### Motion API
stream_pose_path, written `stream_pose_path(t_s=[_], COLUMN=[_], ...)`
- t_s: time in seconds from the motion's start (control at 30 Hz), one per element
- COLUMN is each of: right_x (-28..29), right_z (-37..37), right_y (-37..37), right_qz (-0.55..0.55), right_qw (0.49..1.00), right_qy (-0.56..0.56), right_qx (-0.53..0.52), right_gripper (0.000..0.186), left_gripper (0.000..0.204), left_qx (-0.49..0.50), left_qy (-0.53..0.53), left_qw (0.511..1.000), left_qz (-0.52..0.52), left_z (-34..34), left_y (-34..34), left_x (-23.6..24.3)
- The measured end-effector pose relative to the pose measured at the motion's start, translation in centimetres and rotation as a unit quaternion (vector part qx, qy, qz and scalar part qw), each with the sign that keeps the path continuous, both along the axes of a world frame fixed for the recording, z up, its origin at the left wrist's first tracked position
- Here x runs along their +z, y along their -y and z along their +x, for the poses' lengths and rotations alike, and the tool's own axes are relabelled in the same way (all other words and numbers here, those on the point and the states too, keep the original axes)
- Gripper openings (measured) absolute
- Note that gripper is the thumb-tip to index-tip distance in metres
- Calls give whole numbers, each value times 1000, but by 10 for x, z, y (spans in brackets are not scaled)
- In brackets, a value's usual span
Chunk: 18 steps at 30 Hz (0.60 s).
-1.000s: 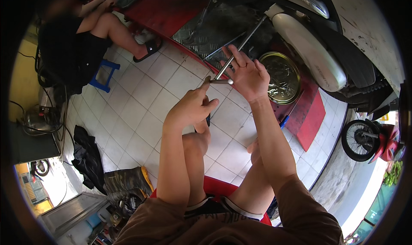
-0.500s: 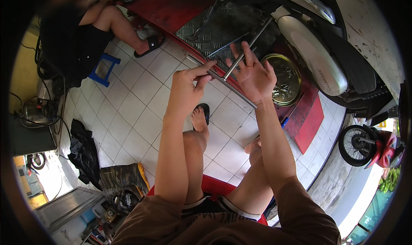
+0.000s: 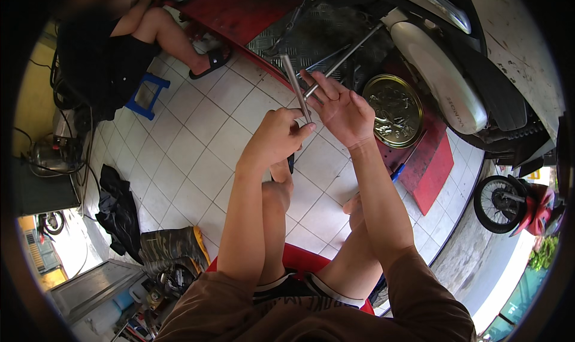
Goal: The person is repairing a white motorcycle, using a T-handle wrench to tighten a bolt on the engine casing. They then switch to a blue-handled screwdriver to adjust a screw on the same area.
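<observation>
A steel T-handle wrench (image 3: 349, 54) reaches from my hands to the motorcycle, where its far tip is hard to make out. My left hand (image 3: 277, 134) pinches one end of its crossbar (image 3: 292, 78) between thumb and fingers; the other end points up and away. Beside it, my right hand (image 3: 345, 111) is palm up with the thumb spread. Its slightly bent fingers touch the shaft near the crossbar, without a closed grip. Just right of that hand, a round gold-rimmed tray (image 3: 366, 121) holds many small metal parts.
The motorcycle (image 3: 440, 81) stands on a red platform (image 3: 428, 189) with metal tread plate. A blue-handled tool (image 3: 400, 169) lies on it. Another person (image 3: 171, 35) sits at the upper left by a blue stool (image 3: 147, 96). A camouflage boot (image 3: 171, 249) and black cloth (image 3: 115, 204) lie left.
The crossbar has turned, from slanting down toward my right wrist to pointing up and away. My left hand has moved down and nearer. My right hand shifted slightly left, its fingers bending more.
</observation>
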State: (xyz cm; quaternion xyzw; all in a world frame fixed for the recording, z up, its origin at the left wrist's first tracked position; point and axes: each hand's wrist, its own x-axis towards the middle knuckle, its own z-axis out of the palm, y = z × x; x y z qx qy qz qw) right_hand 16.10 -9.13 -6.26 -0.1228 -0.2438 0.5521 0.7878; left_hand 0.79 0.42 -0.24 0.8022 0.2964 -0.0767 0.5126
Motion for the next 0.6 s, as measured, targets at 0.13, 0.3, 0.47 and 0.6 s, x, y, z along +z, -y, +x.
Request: stream_pose_path(t_s=[0.13, 0.3, 0.47, 0.6], right_x=[0, 2, 2, 3], right_z=[-1, 5, 5, 10], right_y=[3, 2, 2, 5], right_qz=[-29, -9, -3, -7], right_qw=[1000, 1000, 999, 999], right_qy=[0, 3, -39, -17], right_qx=[-4, -8, -19, -43], right_gripper=[68, 66, 63, 63], left_gripper=[41, 57, 60, 60], left_qx=[-85, 92, -62, 40], left_qy=[272, 208, 227, 145], left_qw=[941, 962, 944, 956], left_qz=[-181, -153, -231, -250], left_z=[-9, -10, -17, -21], left_y=[4, -9, 1, -10], left_x=[5, 7, 13, 19])
